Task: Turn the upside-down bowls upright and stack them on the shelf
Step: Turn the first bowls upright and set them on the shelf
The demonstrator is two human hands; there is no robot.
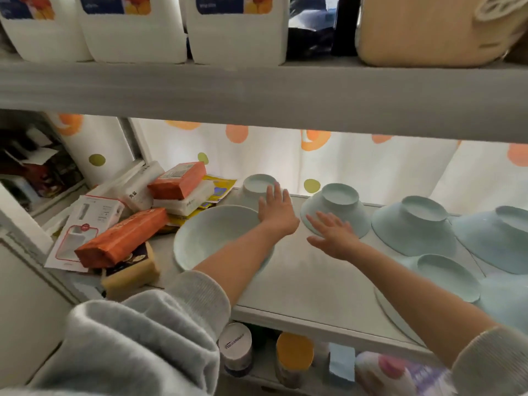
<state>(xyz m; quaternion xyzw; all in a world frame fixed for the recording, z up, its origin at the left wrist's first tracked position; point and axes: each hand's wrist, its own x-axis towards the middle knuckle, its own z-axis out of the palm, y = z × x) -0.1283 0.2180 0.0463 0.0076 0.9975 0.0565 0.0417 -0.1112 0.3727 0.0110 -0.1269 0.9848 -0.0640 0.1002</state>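
pale blue bowls (413, 224) upside down, one bowl (211, 238) upright, matte

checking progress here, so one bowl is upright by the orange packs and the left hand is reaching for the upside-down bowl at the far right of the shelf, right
Not quite. The head view shows the left hand on the upside-down bowl at the far left of the row, just behind the upright bowl. The rest holds: that one bowl is upright by the orange packs.

Count: 1 upright bowl (211, 238); 6 upside-down bowls (337, 207), rightmost ones cropped. 3 white jugs (134, 27) up top. 2 orange packs (123, 238). 2 jars (235, 348) below. 2 hands (278, 210).
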